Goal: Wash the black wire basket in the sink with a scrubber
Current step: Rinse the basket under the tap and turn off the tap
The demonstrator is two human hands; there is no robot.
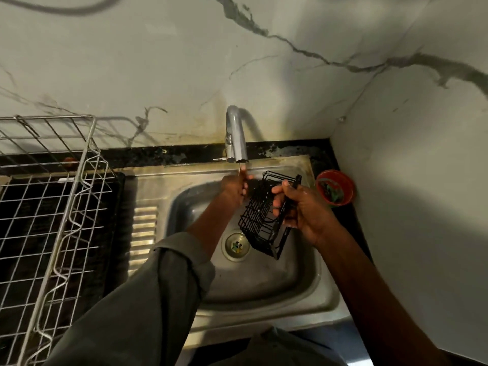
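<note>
Over the steel sink, the black wire basket is gripped by the right hand, tilted. Under the tap, the left hand is seemingly rinsed, its fingers' state unclear; rinsing the basket under the tap is judged next.

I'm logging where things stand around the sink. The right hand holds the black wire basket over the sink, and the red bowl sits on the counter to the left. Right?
Not quite: the head view shows the red bowl on the counter right of the sink. The right hand does hold the black wire basket.

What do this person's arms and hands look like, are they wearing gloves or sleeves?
No gloves: both hands are bare. The left hand comes out of a loose grey-green sleeve pushed up toward the elbow, with a folded cuff. The right hand and its forearm show no sleeve. I see no rings, watch or markings.
</note>
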